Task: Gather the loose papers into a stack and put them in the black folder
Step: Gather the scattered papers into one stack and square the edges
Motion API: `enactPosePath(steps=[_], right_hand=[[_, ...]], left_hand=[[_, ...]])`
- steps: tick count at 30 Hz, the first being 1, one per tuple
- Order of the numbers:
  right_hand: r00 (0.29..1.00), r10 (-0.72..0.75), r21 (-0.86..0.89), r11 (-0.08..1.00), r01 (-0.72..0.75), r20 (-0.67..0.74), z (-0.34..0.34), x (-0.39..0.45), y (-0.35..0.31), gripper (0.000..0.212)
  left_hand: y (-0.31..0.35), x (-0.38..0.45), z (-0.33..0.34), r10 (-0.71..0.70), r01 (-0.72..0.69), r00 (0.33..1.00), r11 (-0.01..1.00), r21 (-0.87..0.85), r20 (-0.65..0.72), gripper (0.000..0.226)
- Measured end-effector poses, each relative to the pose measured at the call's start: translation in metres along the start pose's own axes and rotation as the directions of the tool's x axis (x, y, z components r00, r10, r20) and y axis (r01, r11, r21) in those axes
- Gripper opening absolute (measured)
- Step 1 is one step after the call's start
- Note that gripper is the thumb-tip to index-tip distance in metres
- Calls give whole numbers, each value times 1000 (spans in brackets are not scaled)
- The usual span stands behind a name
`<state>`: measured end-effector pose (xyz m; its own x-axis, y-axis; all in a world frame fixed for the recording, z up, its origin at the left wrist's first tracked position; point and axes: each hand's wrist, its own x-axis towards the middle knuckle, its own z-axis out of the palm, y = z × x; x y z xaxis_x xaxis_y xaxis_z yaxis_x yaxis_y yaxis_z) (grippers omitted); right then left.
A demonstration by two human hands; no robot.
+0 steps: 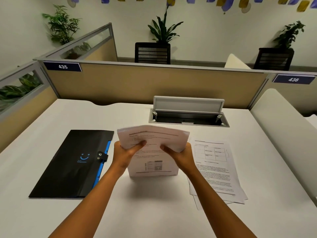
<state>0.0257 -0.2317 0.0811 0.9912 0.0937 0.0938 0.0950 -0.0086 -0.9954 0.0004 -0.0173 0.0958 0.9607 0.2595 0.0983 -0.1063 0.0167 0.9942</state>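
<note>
A stack of printed papers (152, 162) stands upright on its bottom edge at the middle of the white desk (154, 212). My left hand (125, 155) grips its left side and my right hand (180, 155) grips its right side, thumbs on the front sheet. The top of the stack bends away from me. A black folder (72, 165) with a blue smile logo and a snap strap lies shut and flat to the left of my hands. More loose printed papers (217, 170) lie fanned on the desk to the right, partly under my right forearm.
An open cable hatch (188, 114) with a raised grey lid sits in the desk behind the papers. Beige partition panels (154, 83) close off the far and left edges. A cream-coloured divider (283, 121) runs along the right side.
</note>
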Motion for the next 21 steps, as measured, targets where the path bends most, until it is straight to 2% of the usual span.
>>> enactPosePath(steps=[4, 9, 13, 17, 19, 21], right_hand=[[998, 37, -49, 998, -35, 46, -2, -15, 24, 42], [998, 37, -42, 998, -35, 44, -3, -16, 28, 40], [995, 81, -49, 996, -79, 59, -6, -20, 45, 41], [990, 117, -135, 985, -106, 76, -20, -21, 56, 36], [989, 124, -232, 967, -103, 81, -32, -17, 57, 38], [991, 134, -325, 938, -121, 18, -51, -12, 61, 45]], left_hand=[[-22, -16, 1, -98, 99, 995, 995, 26, -24, 47], [-20, -11, 1, -74, 74, 997, 996, 46, -3, 46], [-35, -21, 5, -134, 135, 991, 989, 57, -24, 50], [-42, -21, 10, -169, 170, 985, 982, 86, -19, 49], [-39, -16, 13, -182, 183, 983, 977, 107, -22, 45], [-37, -11, 16, -196, 201, 979, 973, 118, -52, 38]])
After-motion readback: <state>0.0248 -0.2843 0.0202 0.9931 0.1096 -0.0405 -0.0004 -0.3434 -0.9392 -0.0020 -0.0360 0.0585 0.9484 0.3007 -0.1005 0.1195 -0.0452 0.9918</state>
